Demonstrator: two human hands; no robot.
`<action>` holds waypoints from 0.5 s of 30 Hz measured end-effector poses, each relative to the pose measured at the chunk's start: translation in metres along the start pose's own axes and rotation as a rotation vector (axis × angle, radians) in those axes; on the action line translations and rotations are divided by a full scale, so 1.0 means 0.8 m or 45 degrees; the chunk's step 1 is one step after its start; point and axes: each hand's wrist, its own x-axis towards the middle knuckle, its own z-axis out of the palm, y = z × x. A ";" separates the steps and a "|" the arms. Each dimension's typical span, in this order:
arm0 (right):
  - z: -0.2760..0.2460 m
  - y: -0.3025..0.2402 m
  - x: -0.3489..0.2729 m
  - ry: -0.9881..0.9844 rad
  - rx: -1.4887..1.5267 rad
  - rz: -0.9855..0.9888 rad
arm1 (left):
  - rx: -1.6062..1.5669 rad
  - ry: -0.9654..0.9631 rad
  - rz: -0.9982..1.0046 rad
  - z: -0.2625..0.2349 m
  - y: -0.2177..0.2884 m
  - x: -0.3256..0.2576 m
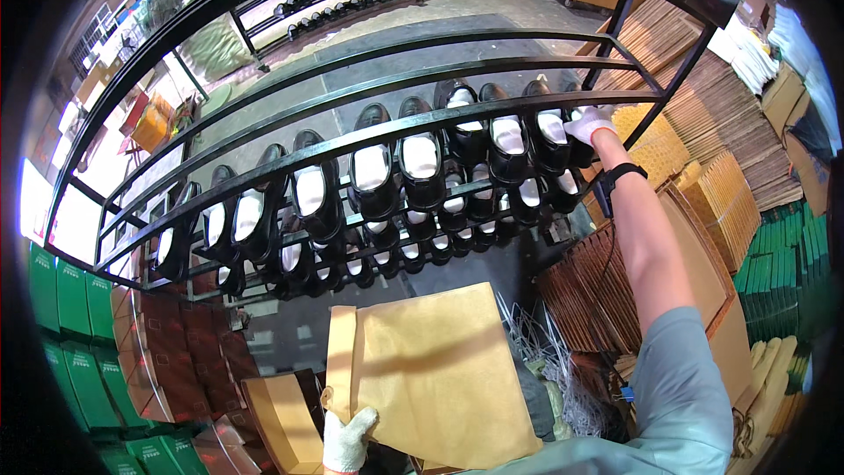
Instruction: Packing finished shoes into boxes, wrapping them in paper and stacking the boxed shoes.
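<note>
The left hand (347, 442), in a white knit glove, sits at six o'clock and grips the lower corner of a flat tan paper bag (440, 374), thumb laid over its face. The bag is held up just below the centre, tilted a little, its folded side strip toward nine o'clock.

The right hand (587, 123), gloved the same way, reaches up to two o'clock with a black wristband behind it. Its fingers are curled onto the last black leather shoe (576, 151) at the right end of the upper row; whether they fully clasp it cannot be told.

That row of black shoes with white stuffing (420, 158) hangs along a black metal rack (290, 158) arcing from nine to two o'clock. Green boxes (75, 299) are stacked at eight o'clock, brown cardboard sheets (694, 167) at three.
</note>
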 end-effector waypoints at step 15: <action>-0.002 0.016 -0.308 -0.274 2.048 0.095 | -0.182 0.174 0.175 -0.002 0.012 0.010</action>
